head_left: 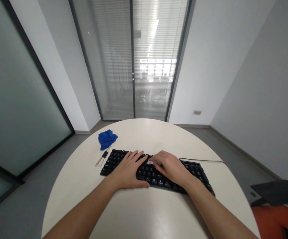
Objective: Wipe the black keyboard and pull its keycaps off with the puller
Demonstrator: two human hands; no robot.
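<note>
A person's bare forearms (94,202) reach in over a pale round table (144,212), with an orange seat (270,217) off its right side. The left hand (131,170) lies palm down, fingers spread wide, on a black keyboard (155,175), its thumb along the near edge. The keyboard sits at the middle of the table, slightly askew. Just right of the left hand, the right hand (171,167) pinches a small white piece (150,162) between thumb and fingertips, above the keys; what it is made of is too small to tell.

The keyboard looks light and stiff, likely to slide if pushed, and best held by its solid rim rather than the keys. The white piece appears nearly weightless, suited to a gentle fingertip pinch.

A cable (203,160) trails from the far edge toward the right. Past the keyboard's left end rests a thin wire tool (105,154) with a dark block, near a crumpled blue cloth (107,139), evidently soft. Beyond stands a glass partition (153,43) with blinds.
</note>
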